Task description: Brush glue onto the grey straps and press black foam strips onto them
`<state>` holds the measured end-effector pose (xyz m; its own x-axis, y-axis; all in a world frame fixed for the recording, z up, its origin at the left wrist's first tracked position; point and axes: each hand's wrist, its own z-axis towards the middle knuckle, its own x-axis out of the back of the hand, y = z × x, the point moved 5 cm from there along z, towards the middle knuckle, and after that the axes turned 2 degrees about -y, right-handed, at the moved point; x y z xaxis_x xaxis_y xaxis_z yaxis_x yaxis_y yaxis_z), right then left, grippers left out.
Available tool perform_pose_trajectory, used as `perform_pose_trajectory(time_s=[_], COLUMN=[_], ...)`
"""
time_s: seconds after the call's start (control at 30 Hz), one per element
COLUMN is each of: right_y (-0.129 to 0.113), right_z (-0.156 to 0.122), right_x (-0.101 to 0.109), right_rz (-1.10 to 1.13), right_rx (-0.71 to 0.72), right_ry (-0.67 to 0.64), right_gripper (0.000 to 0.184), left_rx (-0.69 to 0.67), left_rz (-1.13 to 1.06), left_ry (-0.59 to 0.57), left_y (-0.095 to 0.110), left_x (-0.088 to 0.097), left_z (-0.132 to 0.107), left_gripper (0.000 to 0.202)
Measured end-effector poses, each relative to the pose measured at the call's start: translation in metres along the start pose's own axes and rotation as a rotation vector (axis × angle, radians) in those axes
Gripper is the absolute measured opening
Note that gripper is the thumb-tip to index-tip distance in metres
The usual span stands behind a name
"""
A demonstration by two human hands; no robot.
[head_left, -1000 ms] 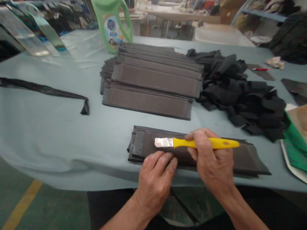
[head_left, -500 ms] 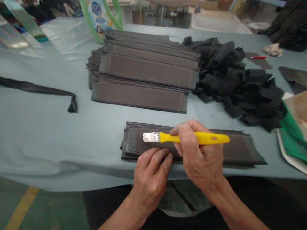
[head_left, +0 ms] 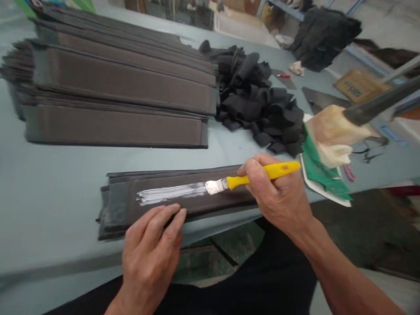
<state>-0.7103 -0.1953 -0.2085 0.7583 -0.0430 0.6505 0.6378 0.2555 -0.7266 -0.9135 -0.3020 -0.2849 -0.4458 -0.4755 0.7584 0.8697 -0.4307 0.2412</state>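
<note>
My right hand [head_left: 278, 197] grips a yellow-handled brush [head_left: 262, 174] whose white bristles rest on the top dark strip of a small stack [head_left: 124, 205] at the table's near edge. A white streak of glue [head_left: 170, 192] runs along that strip to the left of the bristles. My left hand [head_left: 151, 245] lies flat with fingers stretched out, pressing the near edge of the same stack just below the streak.
A large pile of long dark strips [head_left: 114, 83] fills the back left. A heap of black fabric scraps [head_left: 259, 105] lies beside it. At the right sit a green and white board [head_left: 323, 179] and a glue-caked lump on a dark rod [head_left: 331, 131].
The brush has swept from left to right along the top strip, leaving a white streak. The camera view has swung rightward and closer. My left hand stays on the stack's near edge.
</note>
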Motion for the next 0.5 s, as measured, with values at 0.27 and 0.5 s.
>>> perform_pose_trajectory(time_s=[0.27,0.5], right_y=[0.047,0.044], right_z=[0.000,-0.009], right_x=[0.064,0.112], right_rz=[-0.213,-0.359], right_rx=[-0.022,-0.037], right_ry=[0.070,0.247], right_gripper=[0.037,0.034], left_rx=[0.054,-0.113], left_rz=[-0.088,-0.093], left_ry=[-0.106,-0.070], left_y=[-0.025,-0.052], left_x=[-0.015,-0.027], left_z=[-0.019,-0.034], left_gripper=[0.054,0.050])
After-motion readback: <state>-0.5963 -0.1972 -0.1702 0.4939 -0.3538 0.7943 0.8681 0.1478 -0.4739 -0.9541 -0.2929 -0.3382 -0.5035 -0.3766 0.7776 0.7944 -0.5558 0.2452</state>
